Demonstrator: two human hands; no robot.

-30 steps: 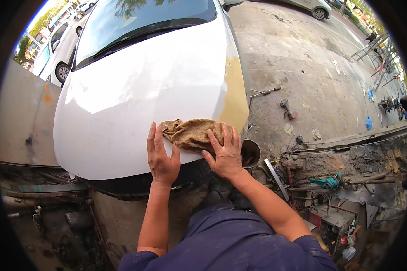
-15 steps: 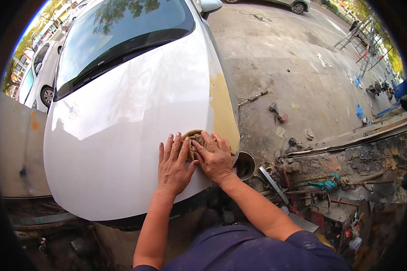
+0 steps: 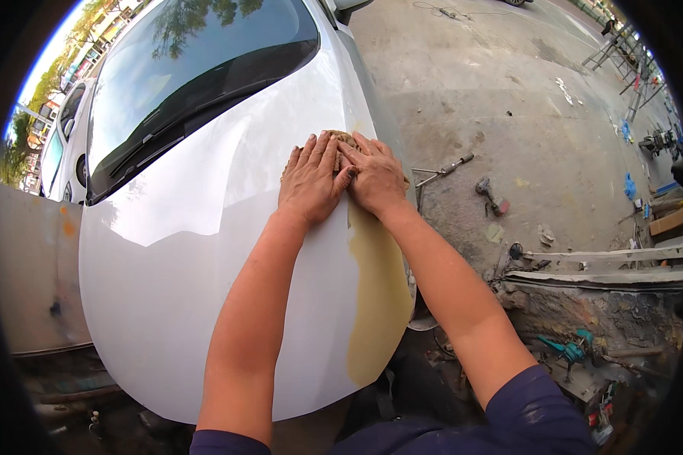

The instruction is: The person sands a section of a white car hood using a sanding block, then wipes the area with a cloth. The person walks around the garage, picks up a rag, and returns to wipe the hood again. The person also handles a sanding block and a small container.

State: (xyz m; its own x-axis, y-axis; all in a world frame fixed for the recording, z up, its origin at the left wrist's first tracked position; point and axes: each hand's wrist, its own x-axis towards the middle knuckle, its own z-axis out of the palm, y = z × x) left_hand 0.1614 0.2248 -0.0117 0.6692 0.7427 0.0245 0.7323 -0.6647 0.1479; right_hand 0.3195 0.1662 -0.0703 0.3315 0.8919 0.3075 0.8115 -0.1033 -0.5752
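Note:
A brown, rough-looking rag (image 3: pixel 343 137) lies bunched on the white car hood (image 3: pixel 174 318), close to its right edge. Both of my hands press it down side by side, with their thumbs near each other. My left hand (image 3: pixel 311 178) covers its left part, the fingers long and close together. Over the right part lies my right hand (image 3: pixel 376 176), its fingers slightly bent on the rag. Most of the cloth is hidden beneath the palms. A yellowish filler patch (image 3: pixel 378 296) runs along the hood's right side, below my hands.
The windshield (image 3: pixel 205 53) and wiper (image 3: pixel 140 152) are beyond the hood. On the concrete floor to the right lie a power tool (image 3: pixel 492 196) and a metal stand (image 3: pixel 444 168). A teal tool (image 3: pixel 569 349) rests among clutter at the lower right.
Both hands have slid forward along the hood with the rag, toward the windshield. The filler patch nearer to me has come into view, and the whole view has shifted slightly.

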